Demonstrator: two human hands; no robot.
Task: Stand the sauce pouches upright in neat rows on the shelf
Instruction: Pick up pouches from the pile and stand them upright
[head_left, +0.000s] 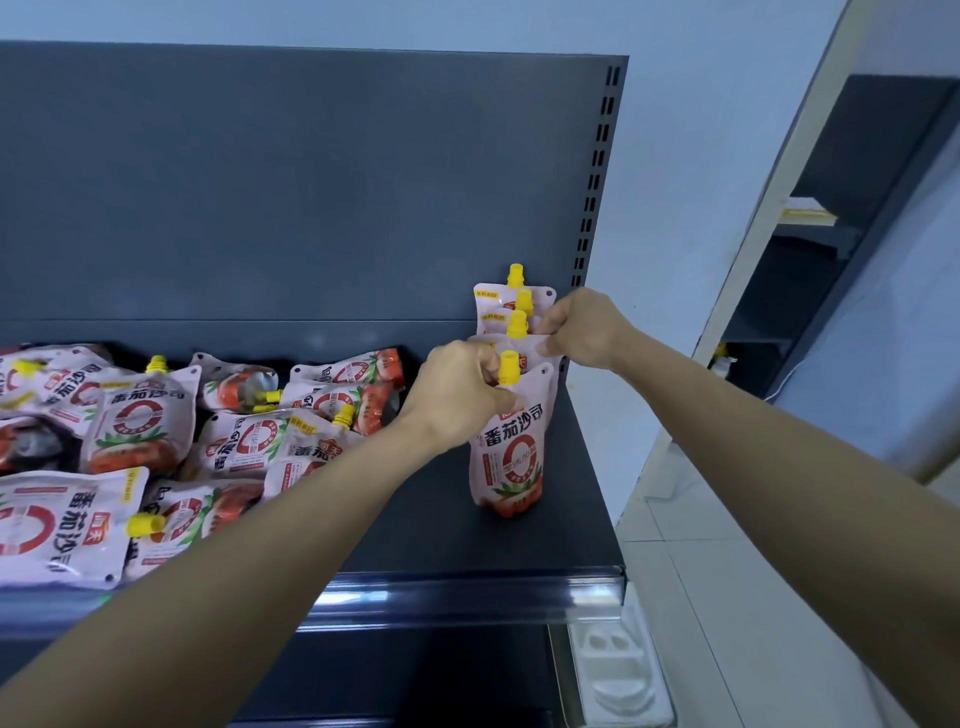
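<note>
Pouch row (485, 312) runs near to far at the right end of the shelf (571, 493). My left hand (457, 395) pinches the nearest pouch (511, 457) at its top, axis vertical; my right hand (582, 327) pinches the second pouch (524, 347) behind.

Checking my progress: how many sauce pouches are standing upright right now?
4, one row at the shelf's right end: front pouch, second pouch, third pouch, back pouch. Others may be hidden.
</note>
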